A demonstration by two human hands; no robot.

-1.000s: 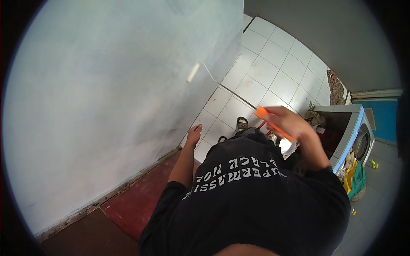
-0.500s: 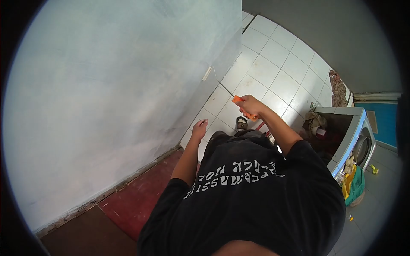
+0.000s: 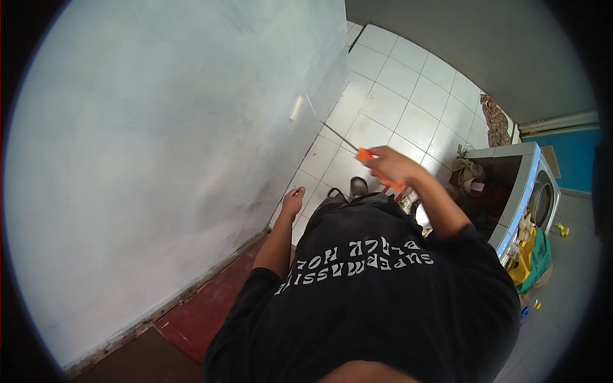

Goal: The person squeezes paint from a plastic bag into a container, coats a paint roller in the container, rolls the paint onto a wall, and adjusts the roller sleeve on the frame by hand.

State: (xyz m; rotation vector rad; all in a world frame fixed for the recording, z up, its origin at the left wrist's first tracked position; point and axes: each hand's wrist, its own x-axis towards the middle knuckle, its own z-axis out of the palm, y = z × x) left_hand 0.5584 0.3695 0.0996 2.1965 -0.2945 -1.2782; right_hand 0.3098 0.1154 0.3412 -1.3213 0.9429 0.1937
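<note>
My right hand [image 3: 391,165] is closed around the orange handle of a paint roller [image 3: 297,107]. The tool's thin metal rod runs up and left from my fist to a narrow white sleeve. That sleeve lies over the lower part of the pale grey-white wall [image 3: 179,147]; whether it presses on the surface I cannot tell. Down by the foot of the same wall hangs my left hand [image 3: 294,200], its fingers curled together. Anything inside those fingers is hidden or too small to make out.
White floor tiles [image 3: 383,99] stretch ahead, with my shoe [image 3: 359,186] on them. To the right stands a tiled counter [image 3: 511,204] with a metal sink [image 3: 543,207] and a green cloth [image 3: 538,262]. A red floor panel [image 3: 204,306] borders the wall at lower left.
The white roller sleeve has shifted slightly left across the wall. My right hand has moved a little right and down, and my left hand slightly down. The view has turned a bit.
</note>
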